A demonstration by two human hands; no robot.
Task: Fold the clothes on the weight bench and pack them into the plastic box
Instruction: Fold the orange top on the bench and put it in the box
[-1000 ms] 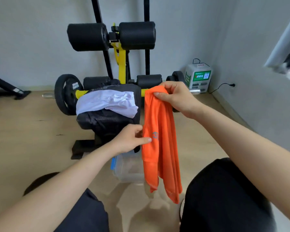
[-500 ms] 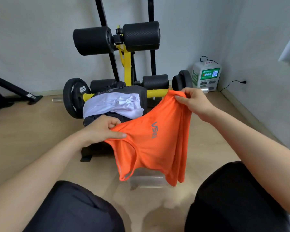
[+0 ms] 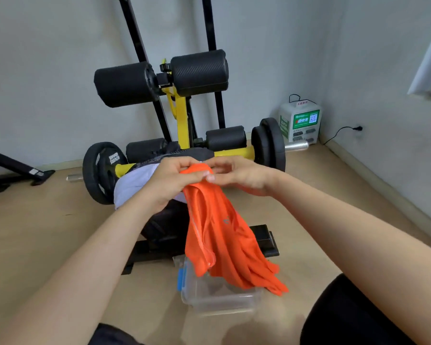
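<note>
While your hands meet at the centre of the head view, your left hand (image 3: 169,181) and right hand (image 3: 239,179) each keep a pinching grip on the bunched upper edge of the orange top (image 3: 219,235). It hangs crumpled over the plastic box (image 3: 217,292) at lower centre. A white garment (image 3: 132,188) lies on the worktop (image 3: 159,225) behind. Uneven layers could make a crooked fold, and a slack pinch could drop it beside the box.
</note>
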